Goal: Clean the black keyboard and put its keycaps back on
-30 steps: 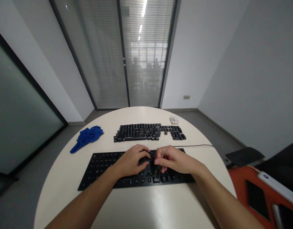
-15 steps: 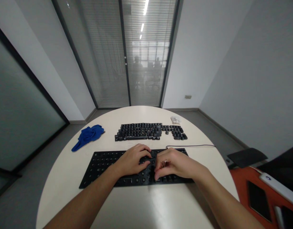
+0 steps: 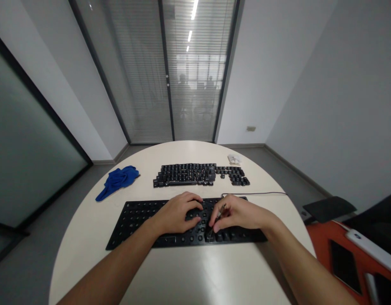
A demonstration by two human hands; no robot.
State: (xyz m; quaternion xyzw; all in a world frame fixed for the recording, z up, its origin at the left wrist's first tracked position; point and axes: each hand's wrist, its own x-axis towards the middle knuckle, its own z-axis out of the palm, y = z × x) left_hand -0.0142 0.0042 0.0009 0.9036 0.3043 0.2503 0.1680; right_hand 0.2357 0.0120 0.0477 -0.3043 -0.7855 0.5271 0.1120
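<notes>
A black keyboard base (image 3: 136,218) with its keycaps mostly off lies across the table before me, bare switch posts showing in rows. My left hand (image 3: 178,214) rests on its middle, fingers apart and thumb stretched toward the right, holding nothing. Just to the right, my right hand (image 3: 232,214) pinches a slim pen-like tool (image 3: 221,210), its lower end pointing down at the keys; the exact kind is too small to make out. A few keycaps (image 3: 219,237) sit at the base's lower right. Both hands hide part of the keyboard.
Behind the keyboard, loose black keycaps (image 3: 189,173) lie laid out in keyboard order. A blue cloth (image 3: 119,181) is at the left, a small clear bag (image 3: 234,159) at the back right. A cable (image 3: 259,194) runs off the right edge. An orange chair seat (image 3: 322,250) holds a phone (image 3: 345,267).
My right hand has turned and shifted slightly right and up, so the tool in its fingers now shows. My left hand has hardly moved.
</notes>
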